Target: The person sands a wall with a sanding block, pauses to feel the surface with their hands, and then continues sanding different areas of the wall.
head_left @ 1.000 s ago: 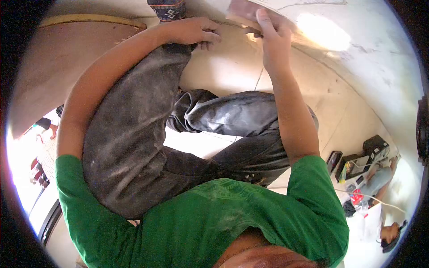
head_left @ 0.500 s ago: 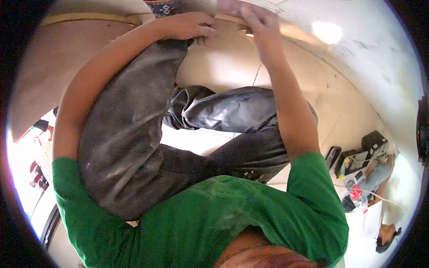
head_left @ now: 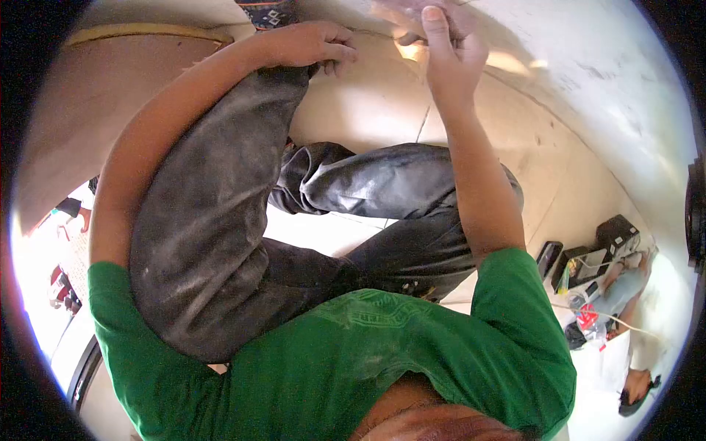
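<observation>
My right hand (head_left: pixel 456 62), thumb stretched upward, grips a flat purplish sheet (head_left: pixel 412 16) that looks like sandpaper, held against the pale wall (head_left: pixel 573 44) at the top of the view. The fingers behind the sheet are mostly hidden. My left hand (head_left: pixel 320 45) rests over my raised knee in dark, dusty trousers (head_left: pixel 213 198). Its fingers hang loosely bent and apart, with nothing seen in them.
Light floor tiles (head_left: pixel 360 99) lie between my legs and the wall. To the right are black boxes (head_left: pixel 616 234), a cable (head_left: pixel 625 323), plastic bags and another person (head_left: pixel 636 386). A brown panel (head_left: pixel 81 110) stands at left.
My right hand has shifted a little right and up along the wall with the sheet, its thumb now pointing up. The left hand stays on the knee.
</observation>
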A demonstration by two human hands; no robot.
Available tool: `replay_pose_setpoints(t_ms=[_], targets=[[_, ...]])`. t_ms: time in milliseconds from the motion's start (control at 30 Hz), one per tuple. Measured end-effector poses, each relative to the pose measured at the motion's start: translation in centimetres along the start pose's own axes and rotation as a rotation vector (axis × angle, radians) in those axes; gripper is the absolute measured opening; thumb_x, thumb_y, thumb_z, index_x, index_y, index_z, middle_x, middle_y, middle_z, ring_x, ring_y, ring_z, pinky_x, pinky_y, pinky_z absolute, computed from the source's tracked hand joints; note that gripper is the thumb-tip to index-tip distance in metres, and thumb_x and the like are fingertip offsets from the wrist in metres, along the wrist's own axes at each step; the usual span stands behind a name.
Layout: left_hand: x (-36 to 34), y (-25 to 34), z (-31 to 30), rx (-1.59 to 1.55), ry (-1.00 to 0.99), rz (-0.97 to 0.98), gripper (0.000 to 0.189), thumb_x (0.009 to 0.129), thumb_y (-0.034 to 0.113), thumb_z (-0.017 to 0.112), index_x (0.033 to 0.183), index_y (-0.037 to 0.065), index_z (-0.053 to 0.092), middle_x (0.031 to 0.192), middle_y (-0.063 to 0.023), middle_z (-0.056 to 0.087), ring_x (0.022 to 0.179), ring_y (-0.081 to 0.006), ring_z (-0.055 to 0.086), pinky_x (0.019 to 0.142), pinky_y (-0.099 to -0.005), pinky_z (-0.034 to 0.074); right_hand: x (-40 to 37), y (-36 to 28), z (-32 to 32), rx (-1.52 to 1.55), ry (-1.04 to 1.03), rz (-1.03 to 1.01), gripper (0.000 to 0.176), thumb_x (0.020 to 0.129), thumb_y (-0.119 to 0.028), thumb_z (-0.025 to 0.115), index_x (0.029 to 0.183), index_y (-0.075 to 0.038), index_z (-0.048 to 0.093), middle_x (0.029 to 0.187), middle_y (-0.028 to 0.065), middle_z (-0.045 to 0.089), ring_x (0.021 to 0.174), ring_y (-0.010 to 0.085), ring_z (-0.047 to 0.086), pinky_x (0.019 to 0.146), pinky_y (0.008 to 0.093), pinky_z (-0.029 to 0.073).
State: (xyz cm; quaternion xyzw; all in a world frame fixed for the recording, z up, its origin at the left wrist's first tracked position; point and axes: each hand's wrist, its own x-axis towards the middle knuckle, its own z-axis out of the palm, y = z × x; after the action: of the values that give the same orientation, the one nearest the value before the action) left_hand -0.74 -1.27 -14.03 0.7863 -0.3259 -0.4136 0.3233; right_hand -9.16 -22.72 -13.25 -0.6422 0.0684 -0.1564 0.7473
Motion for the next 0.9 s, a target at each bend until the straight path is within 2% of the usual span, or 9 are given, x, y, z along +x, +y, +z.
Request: replay_pose_setpoints(t_ms=[133,233,333,467,533,633,733,767,900], targets=[[0.5,0.2,-0.2,0.06,-0.066,-0.054,0.033,0.096,0.032,0.055,0.096,0.0,0.063,0.081,-0.0068,0.066,0.072,-0.0143,0.063,0.068,-0.0292,0.051,0.5,2.4,-0.7,-0.02,-0.099,0.19,0.03,0.096,-0.025,0.06,0.097,0.004,0.067,0.081,0.0008,0.066,0.067,0.0062,0.055,0.057,0.023,0.044],[0.1,0.9,0.1,-0.018,-0.033,-0.114,0.032,0.096,0.031,0.055,0.096,0.0,0.063,0.081,-0.0065,0.066,0.072,-0.0137,0.062,0.068,-0.0292,0.051,-0.2,0.4,0.4,0.069,0.006,-0.162,0.029,0.097,-0.024,0.059,0.096,0.004,0.067,0.08,0.0016,0.066,0.067,0.0066,0.055,0.059,0.023,0.045],[0.1,-0.5,0.3,0.0,0.004,0.027,0.032,0.096,0.031,0.055,0.095,0.0,0.063,0.081,-0.0059,0.065,0.072,-0.0133,0.062,0.068,-0.029,0.051,0.8,1.5,-1.1,0.09,-0.134,0.12,0.027,0.096,-0.021,0.06,0.096,0.005,0.067,0.082,0.0036,0.067,0.072,0.0076,0.058,0.063,0.0226,0.047],[0.9,-0.9,0.2,0.065,-0.007,0.014,0.031,0.095,0.03,0.055,0.097,0.0,0.063,0.08,-0.0057,0.065,0.072,-0.0137,0.062,0.069,-0.0291,0.051,0.2,2.1,-0.6,-0.058,-0.106,0.039,0.025,0.095,-0.019,0.062,0.096,0.005,0.067,0.087,0.0068,0.069,0.081,0.0124,0.063,0.07,0.0255,0.049],[0.4,-0.4,0.1,0.037,-0.03,0.028,0.032,0.095,0.03,0.056,0.098,0.0,0.063,0.08,-0.006,0.065,0.073,-0.0143,0.062,0.07,-0.0291,0.051,0.6,1.6,-0.4,0.096,-0.055,0.058,0.026,0.095,-0.019,0.062,0.098,0.006,0.067,0.088,0.0072,0.069,0.081,0.0133,0.063,0.071,0.0264,0.05],[0.1,1.8,-0.5,0.007,-0.149,-0.206,0.037,0.097,0.034,0.05,0.113,0.003,0.063,0.101,-0.0132,0.066,0.096,-0.0226,0.062,0.09,-0.0371,0.047,0.5,2.6,-0.4,-0.041,-0.043,0.058,0.028,0.095,-0.02,0.062,0.101,0.007,0.067,0.088,0.0073,0.069,0.08,0.0129,0.063,0.071,0.0268,0.05],[0.5,0.5,0.2,0.054,-0.035,-0.048,0.032,0.096,0.03,0.055,0.1,0.0,0.063,0.081,-0.006,0.065,0.074,-0.0137,0.062,0.07,-0.0292,0.051,0.0,0.6,0.0,-0.072,-0.042,-0.077,0.029,0.096,-0.021,0.061,0.103,0.007,0.067,0.087,0.0065,0.069,0.077,0.0121,0.061,0.069,0.0269,0.049],[0.5,0.2,-0.2,0.077,-0.039,-0.042,0.032,0.096,0.031,0.054,0.104,0.002,0.063,0.085,-0.0069,0.065,0.077,-0.0144,0.063,0.074,-0.0305,0.051,-0.2,-0.1,0.3,-0.03,-0.047,-0.135,0.03,0.096,-0.021,0.061,0.104,0.007,0.067,0.086,0.0061,0.069,0.076,0.012,0.06,0.069,0.0269,0.049],[0.5,-0.6,-0.1,0.052,-0.148,-0.141,0.036,0.097,0.037,0.05,0.115,0.008,0.063,0.104,-0.0144,0.066,0.096,-0.0207,0.062,0.091,-0.0359,0.047,0.7,3.3,-0.7,0.021,-0.182,0.136,0.026,0.095,-0.021,0.062,0.106,0.001,0.069,0.088,0.0056,0.07,0.079,0.0119,0.062,0.07,0.0263,0.05]])
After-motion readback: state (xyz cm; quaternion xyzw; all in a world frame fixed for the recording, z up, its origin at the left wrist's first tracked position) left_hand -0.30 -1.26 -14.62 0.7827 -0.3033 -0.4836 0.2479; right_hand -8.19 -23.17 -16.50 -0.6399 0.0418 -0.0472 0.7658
